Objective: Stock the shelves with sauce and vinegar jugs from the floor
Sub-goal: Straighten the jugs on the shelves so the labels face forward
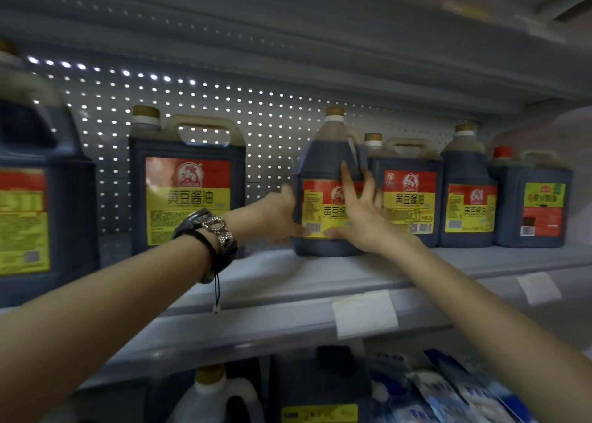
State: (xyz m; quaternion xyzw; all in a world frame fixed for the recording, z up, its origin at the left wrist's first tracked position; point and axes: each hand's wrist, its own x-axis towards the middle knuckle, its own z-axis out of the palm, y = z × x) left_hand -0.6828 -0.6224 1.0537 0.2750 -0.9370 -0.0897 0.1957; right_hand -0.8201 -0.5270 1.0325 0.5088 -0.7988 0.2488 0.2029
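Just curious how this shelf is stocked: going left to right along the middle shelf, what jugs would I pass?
Blurred jug at the left edge → wide-label jug → jug between hands, with left hand and right hand on it → front-facing jug → side-on jug → red-capped jug with green label.

A grey shelf point(288, 281) with a perforated back panel carries six dark jugs in a row. The left jug point(32, 198) and second jug point(187, 192) stand apart. After a gap comes the middle jug point(323, 166), in front of the fourth jug point(407, 198). The fifth jug point(464, 198) and red-capped jug point(531, 204) stand at the right end. Two paper tags point(365, 313) sit on the front edge.
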